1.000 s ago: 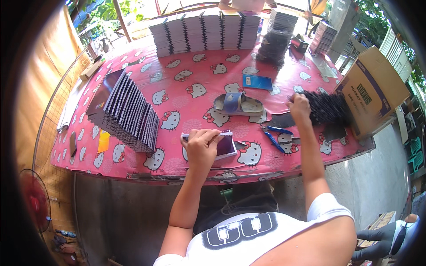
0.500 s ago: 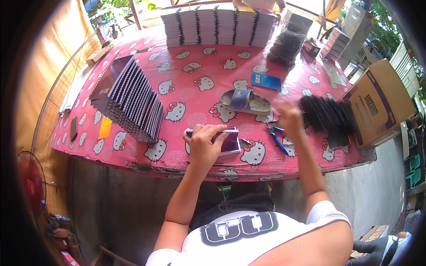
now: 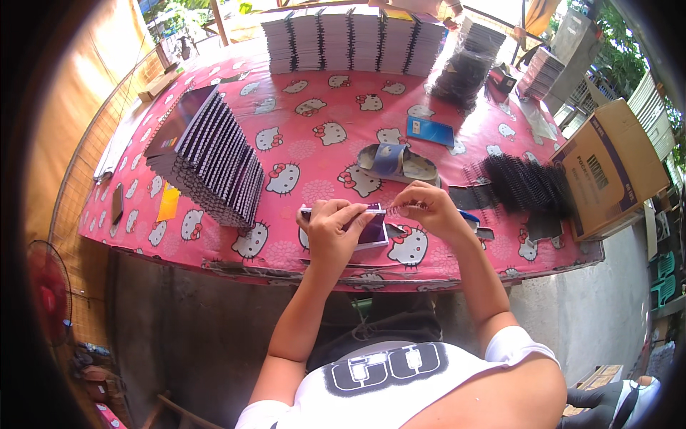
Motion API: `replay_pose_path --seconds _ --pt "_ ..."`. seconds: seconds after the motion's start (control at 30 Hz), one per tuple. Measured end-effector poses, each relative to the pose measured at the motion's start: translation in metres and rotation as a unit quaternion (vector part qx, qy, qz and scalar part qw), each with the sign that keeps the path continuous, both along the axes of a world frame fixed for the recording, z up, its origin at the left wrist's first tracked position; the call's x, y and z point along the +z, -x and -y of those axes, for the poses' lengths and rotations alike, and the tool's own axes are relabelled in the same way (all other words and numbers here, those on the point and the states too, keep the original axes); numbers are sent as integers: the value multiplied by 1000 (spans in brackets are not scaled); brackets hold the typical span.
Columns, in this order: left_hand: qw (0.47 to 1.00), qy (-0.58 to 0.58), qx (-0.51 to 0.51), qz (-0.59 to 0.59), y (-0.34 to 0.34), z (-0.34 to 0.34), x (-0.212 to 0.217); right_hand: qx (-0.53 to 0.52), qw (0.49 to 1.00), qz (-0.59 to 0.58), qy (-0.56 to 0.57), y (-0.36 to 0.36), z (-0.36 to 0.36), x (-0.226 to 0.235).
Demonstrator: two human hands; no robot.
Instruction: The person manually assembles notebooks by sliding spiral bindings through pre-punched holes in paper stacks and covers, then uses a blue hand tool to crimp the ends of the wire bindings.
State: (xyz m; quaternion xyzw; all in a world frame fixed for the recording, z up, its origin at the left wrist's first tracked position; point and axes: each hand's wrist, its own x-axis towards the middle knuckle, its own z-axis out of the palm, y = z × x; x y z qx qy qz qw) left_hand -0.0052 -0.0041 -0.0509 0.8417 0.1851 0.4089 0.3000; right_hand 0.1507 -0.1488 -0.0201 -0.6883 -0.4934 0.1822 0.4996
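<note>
Near the table's front edge lies a small notebook [image 3: 373,232] with a purple cover and white page edges. My left hand [image 3: 330,227] is closed over its left part, fingers pressing along the top edge. At the notebook's upper right corner, my right hand [image 3: 432,209] pinches a thin dark binding coil [image 3: 392,210], whose end reaches the row of holes. The fingers partly cover the coil, so how far it is threaded cannot be seen. Blue-handled pliers [image 3: 469,219] lie mostly behind my right wrist. Just beyond my hands rests a slipper [image 3: 397,163] with a blue strap.
A heap of black coils [image 3: 529,184] sits at right beside a cardboard box [image 3: 607,168]. Bound notebooks [image 3: 214,168] form a tall stack at left. Several book stacks [image 3: 350,43] line the far edge, with a person's arm behind. A blue booklet [image 3: 430,131] lies beyond the slipper.
My right hand has come left and down from beside the coil heap to the notebook's corner, now with a coil in its fingers. My left hand stays on the notebook.
</note>
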Motion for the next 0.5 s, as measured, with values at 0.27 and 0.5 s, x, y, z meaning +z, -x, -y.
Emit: replay_pose_path --seconds 0.27,0.5 --pt "998 -56 23 -24 -1 0 0 -15 999 13 31 15 -11 -3" --pt "999 -32 15 -33 3 2 7 -86 967 241 5 37 -21 5"
